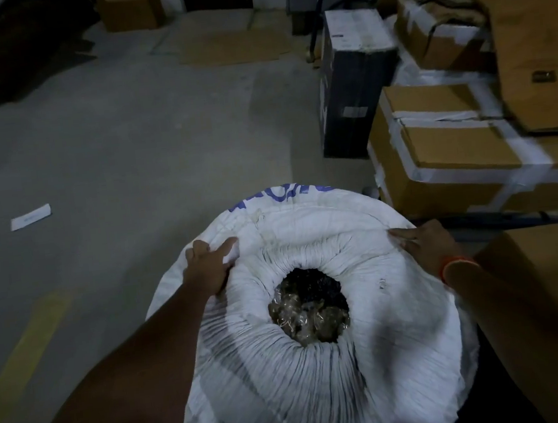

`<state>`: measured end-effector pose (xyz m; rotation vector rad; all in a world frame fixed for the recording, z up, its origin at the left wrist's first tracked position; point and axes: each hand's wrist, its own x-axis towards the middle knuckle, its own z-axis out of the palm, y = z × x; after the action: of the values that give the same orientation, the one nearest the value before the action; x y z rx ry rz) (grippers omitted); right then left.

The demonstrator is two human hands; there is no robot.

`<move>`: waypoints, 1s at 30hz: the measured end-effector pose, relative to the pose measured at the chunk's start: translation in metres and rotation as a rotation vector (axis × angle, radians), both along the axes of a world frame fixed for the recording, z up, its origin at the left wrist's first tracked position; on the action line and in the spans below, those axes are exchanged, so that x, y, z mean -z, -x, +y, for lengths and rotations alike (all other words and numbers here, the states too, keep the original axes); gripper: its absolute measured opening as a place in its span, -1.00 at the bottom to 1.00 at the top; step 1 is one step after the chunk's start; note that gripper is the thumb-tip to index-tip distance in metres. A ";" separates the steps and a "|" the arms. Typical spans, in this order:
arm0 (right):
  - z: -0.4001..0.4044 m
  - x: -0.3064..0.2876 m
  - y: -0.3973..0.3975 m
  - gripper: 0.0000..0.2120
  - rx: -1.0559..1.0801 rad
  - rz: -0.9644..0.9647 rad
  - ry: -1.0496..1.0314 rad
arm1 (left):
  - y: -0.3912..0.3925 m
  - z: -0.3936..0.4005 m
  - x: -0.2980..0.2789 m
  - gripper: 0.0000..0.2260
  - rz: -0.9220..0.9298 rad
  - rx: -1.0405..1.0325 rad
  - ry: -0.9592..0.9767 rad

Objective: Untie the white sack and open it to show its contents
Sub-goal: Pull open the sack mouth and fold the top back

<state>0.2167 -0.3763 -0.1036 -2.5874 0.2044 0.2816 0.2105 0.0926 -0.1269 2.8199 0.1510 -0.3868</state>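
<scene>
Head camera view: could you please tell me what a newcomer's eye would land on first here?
The big white sack fills the lower centre, its gathered mouth open on dark, shiny contents. The left hand and right hand press on its rolled rim at either side. Taped cardboard boxes are stacked to the right.

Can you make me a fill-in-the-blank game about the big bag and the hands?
1. The sack is the colour ____.
2. The letters printed on the sack's far side are ____.
3. The band on the wrist of the right hand is ____.
4. The left hand rests on the sack's ____ side, as the person sees it.

Missing words: white; blue; orange; left
</scene>
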 end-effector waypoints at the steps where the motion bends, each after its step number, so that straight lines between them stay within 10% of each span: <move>1: -0.006 0.007 0.000 -0.69 -0.036 -0.002 0.015 | 0.003 0.005 0.001 -0.45 0.009 -0.017 0.070; 6: 0.007 -0.036 0.055 -0.60 -0.074 -0.149 -0.139 | 0.040 0.044 0.006 -0.29 -0.011 -0.089 0.388; 11: 0.018 -0.075 0.127 -0.54 0.083 -0.139 -0.538 | 0.110 0.045 -0.030 -0.61 -0.204 -0.199 0.650; 20: 0.019 -0.062 0.206 -0.50 0.186 -0.104 -0.812 | 0.208 0.038 -0.049 -0.60 -0.105 -0.329 0.932; 25: 0.027 -0.057 0.215 -0.55 0.121 -0.114 -0.720 | 0.223 0.033 -0.053 -0.56 -0.011 -0.356 1.032; 30: 0.029 -0.053 0.209 -0.55 -0.055 -0.148 -0.195 | 0.218 0.020 -0.052 -0.62 -0.267 -0.290 0.493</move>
<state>0.0080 -0.3469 -0.0507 -2.4100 0.0500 0.1212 -0.0078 0.1124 -0.0753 2.2892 0.3482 0.0226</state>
